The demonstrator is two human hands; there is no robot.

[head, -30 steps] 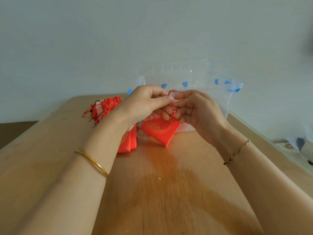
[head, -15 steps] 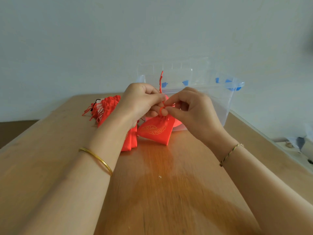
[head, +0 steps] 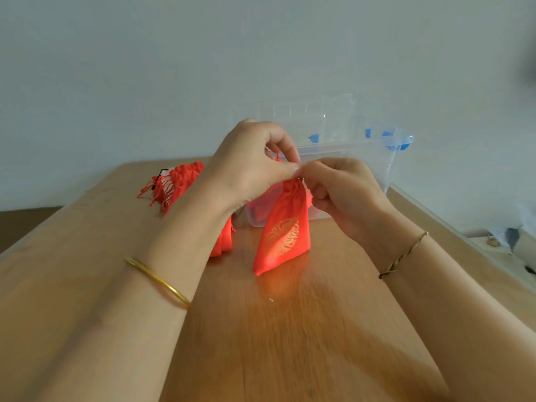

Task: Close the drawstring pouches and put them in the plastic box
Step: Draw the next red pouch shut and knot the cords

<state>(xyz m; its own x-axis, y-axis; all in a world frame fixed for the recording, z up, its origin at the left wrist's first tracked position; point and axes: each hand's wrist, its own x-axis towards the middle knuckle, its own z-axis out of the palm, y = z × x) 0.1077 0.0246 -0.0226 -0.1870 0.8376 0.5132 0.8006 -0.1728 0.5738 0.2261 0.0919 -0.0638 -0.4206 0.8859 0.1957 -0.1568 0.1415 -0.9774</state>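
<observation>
Two pinches: our left grip [head: 252, 162] on cord [head: 278, 157], right grip [head: 345, 194] at neck of pouch [head: 282, 237], hanging long axis down; box [head: 377, 169] just far, nearer our right grip.

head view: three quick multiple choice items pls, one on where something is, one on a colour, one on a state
1. Where does the clear plastic box with blue clips stand?
A. on the wooden table, at its far end by the wall
B. on the floor
C. on a chair

2. What colour is the pattern on the red satin drawstring pouch?
A. blue
B. gold
C. black

3. What state is that pouch's top in?
A. spread wide open
B. gathered, pinched by the left hand and the right hand
C. lying untouched

Right letters: 1 A, the box rests on the tabletop close to the wall; 2 B, the embroidery shows gold on the red cloth; 3 B, the fabric is bunched where both hands meet.
</observation>
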